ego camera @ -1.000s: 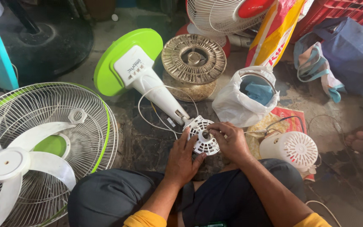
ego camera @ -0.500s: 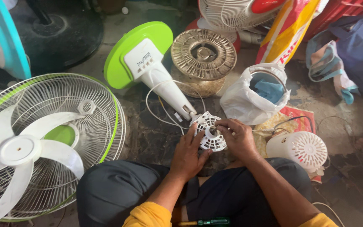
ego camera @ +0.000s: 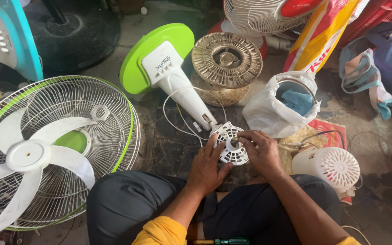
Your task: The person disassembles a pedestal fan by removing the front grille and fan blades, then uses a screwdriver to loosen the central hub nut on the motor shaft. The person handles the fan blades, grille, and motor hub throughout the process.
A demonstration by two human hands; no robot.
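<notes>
A: You are working on the white vented motor housing (ego camera: 230, 149) at the top end of the fan stand (ego camera: 178, 86), right above your knees. Your left hand (ego camera: 207, 165) is cupping its left rim, fingers spread and pressing against the plastic. Your right hand (ego camera: 262, 152) is coming in from three o'clock, thumb and forefinger pinching together on the dark hub at the centre.

B: How far along does it look?

A: The fan is well apart, I judge. The cage with its white blades (ego camera: 46, 154) is lying off at nine o'clock from your hands, and a white vented cover (ego camera: 327, 167) is sitting loose at three o'clock. The housing is still joined to the stand, with white wires (ego camera: 178, 122) looping beside it, so the motor part is still needing work, and nothing is going back together.

B: And the place around you?

A: You are sitting on a dark, dusty, stained floor (ego camera: 164, 149). At twelve o'clock a round brass-coloured spool (ego camera: 227, 61) is lying flat; at one o'clock a white plastic bag (ego camera: 277, 106) is standing open. A green-handled screwdriver (ego camera: 223, 241) is resting at six o'clock, in your lap.
</notes>
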